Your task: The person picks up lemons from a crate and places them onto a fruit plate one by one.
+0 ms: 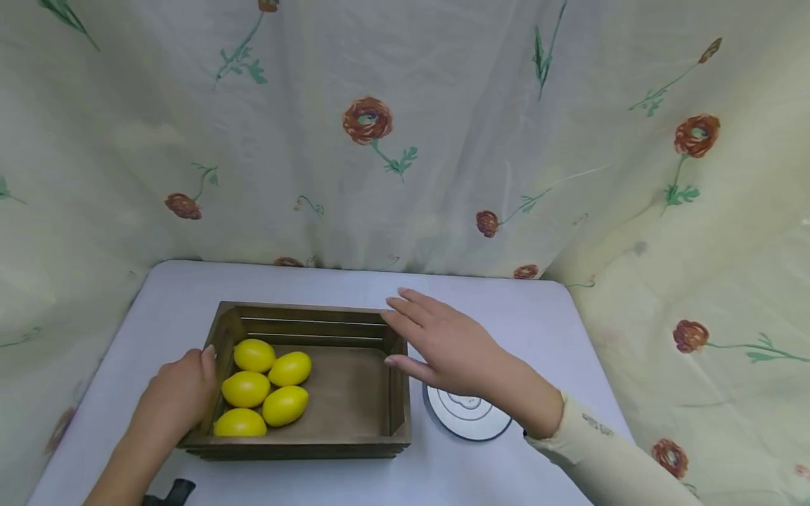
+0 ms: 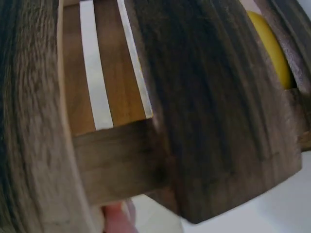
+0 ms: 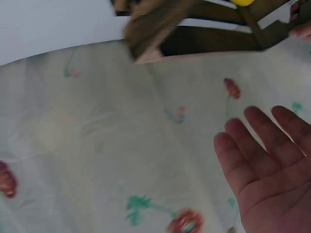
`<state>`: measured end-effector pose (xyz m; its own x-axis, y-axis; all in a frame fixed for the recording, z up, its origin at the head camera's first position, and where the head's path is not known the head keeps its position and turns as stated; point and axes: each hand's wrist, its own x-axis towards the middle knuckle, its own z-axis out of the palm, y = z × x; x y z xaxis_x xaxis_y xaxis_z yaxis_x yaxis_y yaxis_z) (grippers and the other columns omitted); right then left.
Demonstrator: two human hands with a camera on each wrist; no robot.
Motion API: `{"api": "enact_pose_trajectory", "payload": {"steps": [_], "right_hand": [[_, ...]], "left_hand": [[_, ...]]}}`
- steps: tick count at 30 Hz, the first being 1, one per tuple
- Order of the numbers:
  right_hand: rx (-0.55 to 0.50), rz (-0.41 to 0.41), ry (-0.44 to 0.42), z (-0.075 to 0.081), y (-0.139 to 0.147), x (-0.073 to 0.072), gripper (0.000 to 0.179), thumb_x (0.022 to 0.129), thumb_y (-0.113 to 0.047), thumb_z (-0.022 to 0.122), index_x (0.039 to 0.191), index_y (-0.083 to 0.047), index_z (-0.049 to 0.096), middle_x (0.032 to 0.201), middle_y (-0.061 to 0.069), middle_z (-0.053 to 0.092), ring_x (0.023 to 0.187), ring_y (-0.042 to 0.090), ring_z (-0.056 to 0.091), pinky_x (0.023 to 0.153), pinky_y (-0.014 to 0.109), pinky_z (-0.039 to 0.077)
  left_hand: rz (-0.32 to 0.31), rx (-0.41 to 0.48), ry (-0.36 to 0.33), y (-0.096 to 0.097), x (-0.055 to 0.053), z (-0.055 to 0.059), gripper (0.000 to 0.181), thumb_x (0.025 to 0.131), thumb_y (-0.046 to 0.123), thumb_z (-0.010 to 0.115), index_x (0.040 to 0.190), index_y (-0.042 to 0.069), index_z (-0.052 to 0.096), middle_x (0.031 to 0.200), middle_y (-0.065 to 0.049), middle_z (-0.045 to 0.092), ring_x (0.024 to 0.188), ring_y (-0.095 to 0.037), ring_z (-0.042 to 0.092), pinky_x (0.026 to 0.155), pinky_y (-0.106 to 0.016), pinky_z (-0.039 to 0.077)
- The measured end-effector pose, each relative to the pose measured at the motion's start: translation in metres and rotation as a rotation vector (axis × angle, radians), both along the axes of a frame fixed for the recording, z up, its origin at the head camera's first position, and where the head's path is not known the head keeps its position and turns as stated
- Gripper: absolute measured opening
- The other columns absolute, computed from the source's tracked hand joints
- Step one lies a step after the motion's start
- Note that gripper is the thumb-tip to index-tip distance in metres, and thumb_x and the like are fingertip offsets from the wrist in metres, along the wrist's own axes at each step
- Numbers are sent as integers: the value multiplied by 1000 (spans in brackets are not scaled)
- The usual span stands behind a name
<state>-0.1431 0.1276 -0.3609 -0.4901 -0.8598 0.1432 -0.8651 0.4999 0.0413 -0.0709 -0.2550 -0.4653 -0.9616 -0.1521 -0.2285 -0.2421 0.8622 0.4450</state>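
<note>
A dark brown slatted wooden crate [image 1: 354, 443] stands on the table, with several yellow lemons [image 1: 285, 405] grouped in its left half. At the crate's left wall my left hand [image 1: 180, 390] grips the side, thumb at the rim. Close up in the left wrist view are the crate's slats [image 2: 223, 121], and a lemon [image 2: 272, 48] shows at a gap. My right hand [image 1: 443, 344], fingers straight, is at the crate's right end; whether it touches the rim I cannot tell. In the right wrist view its palm [image 3: 277, 194] holds nothing.
A round white disc [image 1: 471, 418] with raised rings lies right of the crate, partly hidden under my right forearm. The white table [image 1: 506, 471] backs onto a flower-printed curtain [image 1: 418, 211]. A black object [image 1: 177, 492] shows by my left wrist.
</note>
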Motion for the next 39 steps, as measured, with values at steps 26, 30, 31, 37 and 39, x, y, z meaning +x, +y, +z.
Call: {"api": "enact_pose_trajectory", "payload": {"steps": [26,30,31,37,39], "right_hand": [[440,138,-423,-69,-158,-13,58,90,-35,85,140,-14,63,126,-2,66,100,7,63,81,22,52],[462,139,-413,-77,-169,-11,51,89,-35,86,132,-15,66,109,-6,66,87,6,59,73,22,50],[464,140,-409,-78,-172,-12,50,89,-35,85,131,-16,67,106,-6,66,85,6,59,71,22,50],[490,121,-432,-87,-191,-11,48,91,-37,84,134,-23,68,108,-10,68,85,5,58,72,22,50],[515,106,-439,-90,-197,-9,46,91,-36,84,133,-26,69,108,-11,69,85,5,58,74,22,51]], "left_hand": [[97,96,45,7,6,-9,63,115,40,23,108,-13,58,80,-17,59,69,-31,56,66,-50,52],[102,116,60,8,6,-7,60,115,41,25,100,-8,57,73,-13,51,65,-29,51,60,-43,47],[102,116,67,8,6,-7,60,115,41,25,99,-7,57,71,-12,50,65,-29,50,59,-42,46],[107,120,69,2,8,-5,60,115,42,25,98,-6,57,70,-10,48,63,-28,50,57,-40,45],[111,119,68,0,9,-5,61,115,42,25,99,-7,57,70,-11,49,63,-28,51,57,-40,46]]}}
